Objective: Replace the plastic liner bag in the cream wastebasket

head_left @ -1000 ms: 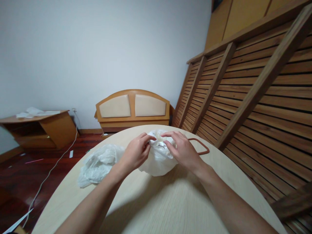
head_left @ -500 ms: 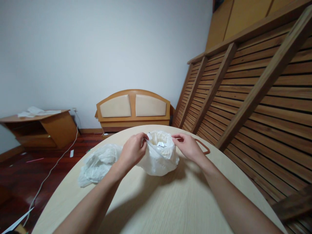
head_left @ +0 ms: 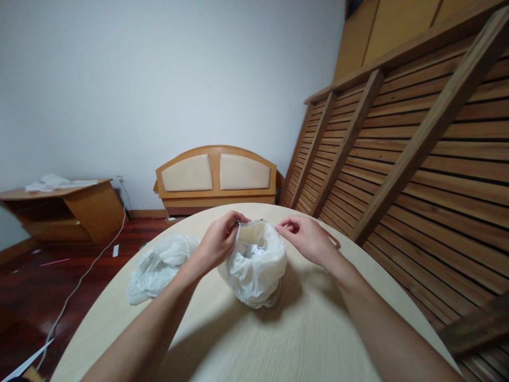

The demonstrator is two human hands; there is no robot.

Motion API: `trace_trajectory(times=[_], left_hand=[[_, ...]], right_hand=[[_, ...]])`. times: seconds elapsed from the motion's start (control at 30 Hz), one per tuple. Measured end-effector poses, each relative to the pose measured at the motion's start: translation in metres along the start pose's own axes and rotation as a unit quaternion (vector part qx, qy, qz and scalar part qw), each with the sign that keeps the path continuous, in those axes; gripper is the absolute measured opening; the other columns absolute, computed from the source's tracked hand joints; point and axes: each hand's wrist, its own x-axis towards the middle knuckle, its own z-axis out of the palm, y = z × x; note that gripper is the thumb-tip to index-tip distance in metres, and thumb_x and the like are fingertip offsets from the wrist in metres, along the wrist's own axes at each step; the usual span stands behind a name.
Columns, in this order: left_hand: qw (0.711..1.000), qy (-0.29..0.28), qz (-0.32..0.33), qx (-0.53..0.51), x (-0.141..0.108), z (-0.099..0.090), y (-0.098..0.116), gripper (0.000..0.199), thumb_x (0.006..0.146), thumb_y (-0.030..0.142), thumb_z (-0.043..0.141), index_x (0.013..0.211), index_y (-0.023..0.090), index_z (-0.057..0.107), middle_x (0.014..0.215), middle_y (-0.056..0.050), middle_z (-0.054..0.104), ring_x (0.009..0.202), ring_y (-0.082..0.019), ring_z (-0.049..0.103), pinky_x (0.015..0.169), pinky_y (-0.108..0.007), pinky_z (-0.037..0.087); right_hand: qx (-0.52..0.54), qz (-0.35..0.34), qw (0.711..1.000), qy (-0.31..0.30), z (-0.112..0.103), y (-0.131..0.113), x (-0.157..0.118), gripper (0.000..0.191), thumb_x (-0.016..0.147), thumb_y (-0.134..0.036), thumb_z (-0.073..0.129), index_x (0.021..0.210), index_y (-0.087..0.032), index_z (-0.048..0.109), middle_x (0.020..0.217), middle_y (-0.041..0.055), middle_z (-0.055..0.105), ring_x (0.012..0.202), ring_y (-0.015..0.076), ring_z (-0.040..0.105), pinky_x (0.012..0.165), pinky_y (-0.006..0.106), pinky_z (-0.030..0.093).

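Note:
A white plastic bag (head_left: 258, 278) stands upright on the table with its mouth open in a round shape. Something silvery and crinkled (head_left: 253, 249) lies inside it, too unclear to name. My left hand (head_left: 222, 236) pinches the left side of the bag's rim between thumb and fingers. At the right side of the rim, my right hand (head_left: 304, 236) is closed, its fingertips pinching the edge. A second crumpled white plastic bag (head_left: 159, 268) lies to the left, partly behind my left forearm.
The round pale wooden table (head_left: 314, 329) spans the foreground. A brown curved strip (head_left: 333, 239) shows behind my right hand. Beyond are a headboard (head_left: 217, 193), a low wooden cabinet (head_left: 87, 209) and a white cord (head_left: 87, 273) on the floor. Slatted wooden panels (head_left: 382, 175) lean on the right.
The bag has tilted and come slightly nearer to me, so its mouth and the silvery thing show more. Both hands remain at its rim.

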Motion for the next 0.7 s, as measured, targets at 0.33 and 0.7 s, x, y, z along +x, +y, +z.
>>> trace_trajectory(times=[0.33,0.7], left_hand=[[0.990,-0.087,0.096,-0.058,-0.011,0.003,0.023,0.021,0.096,0.014,0.042,0.101,0.018,0.062,0.105,-0.009,0.073,0.101,-0.017,0.068,0.091,-0.029,0.052],[0.997,0.065,0.036,0.008,-0.005,-0.005,0.024,0.021,0.084,0.012,0.050,0.091,0.018,0.069,0.092,-0.005,0.075,0.087,-0.018,0.069,0.077,-0.026,0.052]], right_hand=[[-0.036,-0.197,0.978,0.049,0.011,-0.008,-0.001,0.016,0.087,-0.019,0.067,0.098,-0.024,0.076,0.105,0.0056,0.068,0.105,0.0215,0.061,0.097,0.039,0.046],[-0.023,-0.160,0.984,0.070,0.013,0.002,0.003,0.016,0.092,-0.019,0.058,0.103,-0.022,0.069,0.102,0.0038,0.074,0.102,0.0218,0.065,0.094,0.037,0.047]])
